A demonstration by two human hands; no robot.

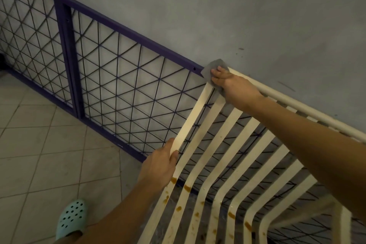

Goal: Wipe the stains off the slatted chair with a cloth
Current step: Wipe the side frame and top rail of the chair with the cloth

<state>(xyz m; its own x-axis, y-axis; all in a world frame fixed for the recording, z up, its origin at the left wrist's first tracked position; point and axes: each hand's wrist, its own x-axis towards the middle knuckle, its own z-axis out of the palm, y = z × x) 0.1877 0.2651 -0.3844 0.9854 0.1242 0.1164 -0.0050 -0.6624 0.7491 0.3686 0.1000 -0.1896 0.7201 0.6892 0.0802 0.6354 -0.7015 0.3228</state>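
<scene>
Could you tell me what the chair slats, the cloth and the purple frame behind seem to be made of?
The chair slats: probably cream-painted wood or plastic, flat strips with a smooth bend, slightly glossy. The cloth under the right hand: thin grey fabric, possibly microfibre, limp and matte. The purple frame: likely painted metal, with square bars, drilled holes and thin wire lattice.

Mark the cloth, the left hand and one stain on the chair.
cloth [213,67]: head view, point on the grey fabric above the right hand's fingers.
left hand [159,164]: head view, point on the back of the hand gripping the outermost slat.
stain [187,188]: head view, point on the brown blotch at a slat's bend.
</scene>
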